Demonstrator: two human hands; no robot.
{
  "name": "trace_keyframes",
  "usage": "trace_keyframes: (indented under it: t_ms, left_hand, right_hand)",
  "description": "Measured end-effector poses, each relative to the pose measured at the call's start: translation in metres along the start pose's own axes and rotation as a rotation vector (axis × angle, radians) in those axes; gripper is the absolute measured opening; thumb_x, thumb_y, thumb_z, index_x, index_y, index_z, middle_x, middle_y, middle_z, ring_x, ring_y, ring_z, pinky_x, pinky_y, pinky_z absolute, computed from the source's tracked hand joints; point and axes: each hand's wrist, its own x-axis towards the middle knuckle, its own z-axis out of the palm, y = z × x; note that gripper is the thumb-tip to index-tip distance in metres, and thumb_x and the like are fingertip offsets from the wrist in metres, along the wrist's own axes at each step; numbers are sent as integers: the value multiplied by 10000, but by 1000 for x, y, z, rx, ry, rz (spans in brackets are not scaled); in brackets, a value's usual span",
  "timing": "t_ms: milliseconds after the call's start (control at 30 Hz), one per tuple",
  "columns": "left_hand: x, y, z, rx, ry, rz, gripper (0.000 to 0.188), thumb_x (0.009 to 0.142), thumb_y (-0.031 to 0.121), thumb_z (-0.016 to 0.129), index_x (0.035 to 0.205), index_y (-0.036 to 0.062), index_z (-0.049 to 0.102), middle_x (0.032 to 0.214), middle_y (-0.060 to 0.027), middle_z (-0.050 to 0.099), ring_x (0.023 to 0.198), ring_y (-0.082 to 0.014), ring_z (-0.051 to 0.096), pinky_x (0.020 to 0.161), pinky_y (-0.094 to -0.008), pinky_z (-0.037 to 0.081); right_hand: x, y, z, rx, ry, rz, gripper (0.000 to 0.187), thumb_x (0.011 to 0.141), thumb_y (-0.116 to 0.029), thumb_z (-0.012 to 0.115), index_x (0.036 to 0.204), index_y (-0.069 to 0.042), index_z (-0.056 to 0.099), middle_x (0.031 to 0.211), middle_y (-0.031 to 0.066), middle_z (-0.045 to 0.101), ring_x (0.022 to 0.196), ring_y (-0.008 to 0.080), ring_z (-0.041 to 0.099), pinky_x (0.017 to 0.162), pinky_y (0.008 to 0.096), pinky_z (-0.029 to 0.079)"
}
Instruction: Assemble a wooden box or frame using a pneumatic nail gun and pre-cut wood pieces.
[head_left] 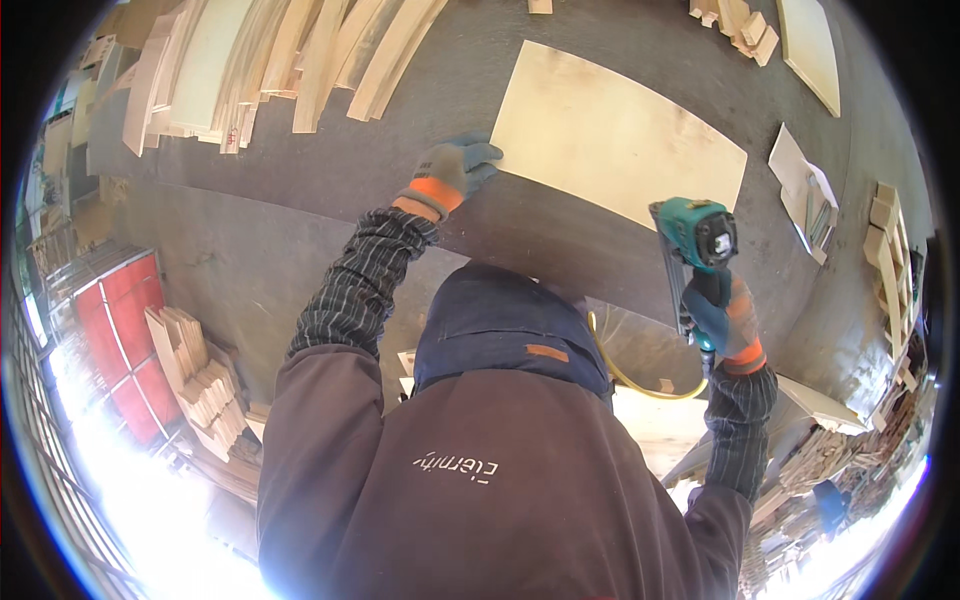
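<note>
A pale plywood panel [618, 135] lies on the dark tabletop [330, 175]. My left hand [452, 172], in a grey-blue glove with an orange cuff, is closed at the panel's left corner, fingertips on its edge. Whether the thumb goes underneath is hidden. In my right hand [728, 318], gloved alike, is a teal nail gun [698, 235], its grip wrapped by my fingers. The gun's head is over the panel's near right corner; I cannot tell whether its nose touches the wood. A yellow air hose [645, 388] runs from beneath the grip toward my body.
Long wooden strips [310, 60] lie at the far left of the table. Small wood blocks [738, 25] and another panel [810, 50] are at the far right. Nearer on the right are thin offcuts [803, 190] and a slatted wooden piece [890, 260]. Stacked boards [200, 375] stand lower left.
</note>
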Motion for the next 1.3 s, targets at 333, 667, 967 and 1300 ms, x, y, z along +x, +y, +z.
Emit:
trace_keyframes:
  t_ms: [333, 667, 967, 1300]
  left_hand:
    - [-3, -11, 10, -47, 94, 88, 216, 868, 103, 807, 1080, 97, 764, 1132, -120, 751, 950, -305, 741, 832, -353, 611]
    - [-10, -40, 13, -127, 145, 82, 204, 871, 121, 808, 1067, 95, 760, 1167, -112, 749, 942, -305, 748, 817, -370, 618]
    - [-12, -63, 14, -124, 122, 103, 196, 867, 122, 800, 1059, 104, 762, 1152, -93, 755, 935, -290, 749, 791, -375, 613]
    - [-14, -51, 9, -210, 63, -35, 258, 857, 91, 813, 1109, 80, 758, 1198, -109, 753, 994, -298, 748, 857, -356, 614]
  right_hand:
    - [60, -56, 70, -96, -278, -51, 347, 848, -158, 656, 1157, -2, 677, 811, 30, 664, 681, 114, 626, 613, 280, 510]
    - [131, -40, 148, -49, -337, -45, 444, 848, -233, 684, 1214, 16, 676, 853, 69, 678, 711, 138, 648, 648, 310, 542]
    - [152, -38, 172, -107, -296, -37, 537, 834, -225, 696, 1313, 9, 634, 914, 97, 706, 687, 143, 648, 610, 320, 544]
    - [126, -17, 130, -32, -237, 5, 459, 826, -196, 691, 1238, 1, 641, 884, 84, 688, 693, 140, 641, 614, 312, 540]
